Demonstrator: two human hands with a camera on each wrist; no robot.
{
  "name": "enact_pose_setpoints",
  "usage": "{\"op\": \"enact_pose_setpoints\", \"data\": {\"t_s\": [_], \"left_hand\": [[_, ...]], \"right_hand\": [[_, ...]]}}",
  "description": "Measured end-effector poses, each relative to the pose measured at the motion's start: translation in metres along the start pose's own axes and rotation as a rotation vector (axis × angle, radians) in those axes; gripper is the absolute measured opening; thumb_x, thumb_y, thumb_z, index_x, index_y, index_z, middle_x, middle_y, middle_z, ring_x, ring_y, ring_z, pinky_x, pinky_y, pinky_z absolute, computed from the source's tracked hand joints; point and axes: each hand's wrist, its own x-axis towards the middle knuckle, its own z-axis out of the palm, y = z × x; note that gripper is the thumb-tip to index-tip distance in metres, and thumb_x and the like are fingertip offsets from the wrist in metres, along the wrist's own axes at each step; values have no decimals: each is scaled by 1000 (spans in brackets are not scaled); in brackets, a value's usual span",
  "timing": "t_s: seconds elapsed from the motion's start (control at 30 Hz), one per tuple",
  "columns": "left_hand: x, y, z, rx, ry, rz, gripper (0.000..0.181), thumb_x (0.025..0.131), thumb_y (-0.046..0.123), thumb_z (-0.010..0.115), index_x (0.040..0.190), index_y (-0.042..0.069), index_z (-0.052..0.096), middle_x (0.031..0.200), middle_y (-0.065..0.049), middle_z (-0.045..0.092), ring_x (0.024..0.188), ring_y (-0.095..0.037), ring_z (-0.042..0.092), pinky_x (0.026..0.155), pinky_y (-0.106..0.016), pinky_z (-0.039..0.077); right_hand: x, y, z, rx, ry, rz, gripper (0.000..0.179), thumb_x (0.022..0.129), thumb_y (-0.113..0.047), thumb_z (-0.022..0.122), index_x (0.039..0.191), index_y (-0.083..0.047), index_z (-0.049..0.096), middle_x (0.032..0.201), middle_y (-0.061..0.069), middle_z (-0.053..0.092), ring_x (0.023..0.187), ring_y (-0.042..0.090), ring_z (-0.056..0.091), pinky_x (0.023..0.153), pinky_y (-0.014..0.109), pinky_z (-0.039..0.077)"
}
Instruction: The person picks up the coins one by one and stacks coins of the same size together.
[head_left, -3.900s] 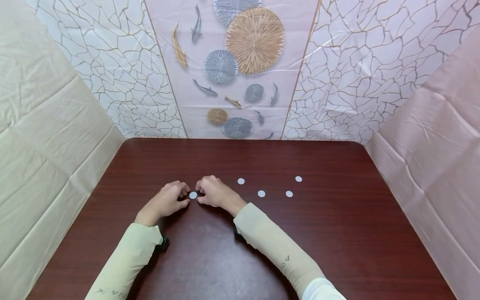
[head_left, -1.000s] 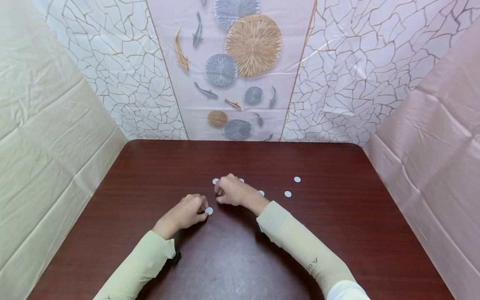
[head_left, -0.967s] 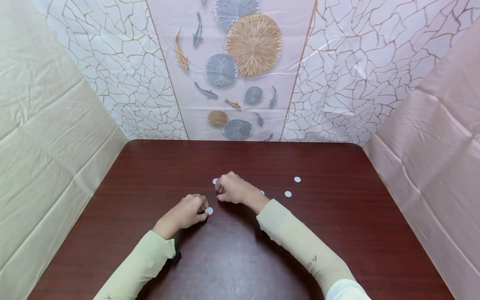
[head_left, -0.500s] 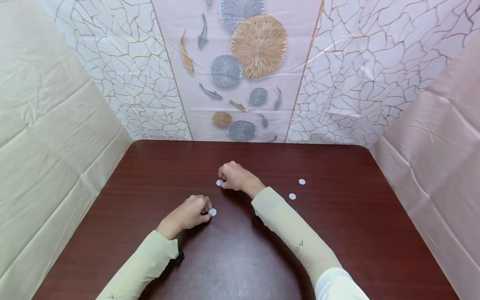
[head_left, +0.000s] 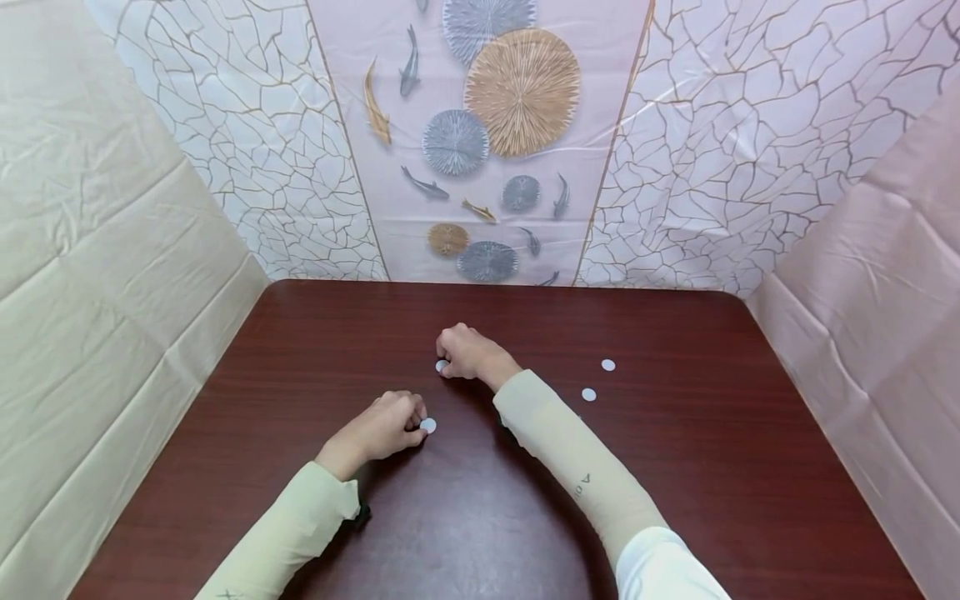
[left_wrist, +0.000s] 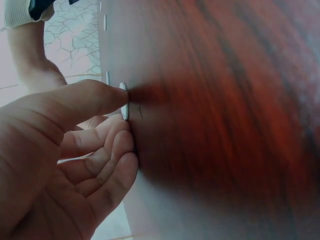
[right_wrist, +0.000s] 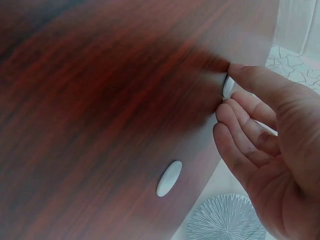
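Thumb and fingers of my left hand pinch the edges of a small white disc lying on the dark red-brown table, as the left wrist view shows the disc side-on. Farther back, my right hand has thumb and forefinger on either side of another white disc. The right wrist view shows that disc gripped between the tips, partly hidden. A further white disc lies apart from the right hand there.
Two white discs, a nearer one and a farther one, lie right of my right forearm. The wooden table meets a patterned backdrop at its far edge. Cloth walls stand on both sides.
Over the last second my right hand has moved away from me, onto the far disc. My left hand stays at its disc; earlier both hands were farther left around one disc.
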Motion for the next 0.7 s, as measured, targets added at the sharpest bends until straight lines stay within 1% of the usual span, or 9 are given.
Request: {"op": "enact_pose_setpoints", "data": {"t_s": [0.2,0.3,0.4,0.53,0.7], "left_hand": [[0,0,1,-4,7,13,12,89,7,78,93,6,67,85,-2,68,79,-10,61,71,-23,52],[-1,0,-1,-8,-3,2,11,90,7,78,95,6,68,88,-4,68,80,-12,62,71,-24,53],[-1,1,-3,-14,-21,-11,11,92,7,77,96,5,68,90,-5,69,82,-13,63,72,-26,54],[-1,1,-2,-13,-23,-8,10,91,7,77,95,5,68,90,-5,68,83,-13,63,73,-25,53],[-2,4,-1,-1,-22,-4,10,91,7,77,95,4,68,90,-6,68,83,-14,63,73,-25,53]], "right_hand": [[4,-4,-6,-37,-63,20,8,99,-21,75,99,-13,78,104,1,73,86,15,67,79,31,57],[6,-9,-11,-81,-91,23,10,100,-22,74,96,-13,74,104,4,70,86,18,64,76,32,55],[9,-13,-13,-108,-116,32,15,100,-22,74,90,-13,67,100,5,65,82,18,60,71,31,51],[11,-15,-11,-107,-123,56,19,95,-23,78,86,-14,64,94,4,63,78,18,60,67,30,51],[16,-12,-5,-126,-122,48,24,89,-27,82,89,-14,62,86,2,64,73,17,62,65,29,50]]}}
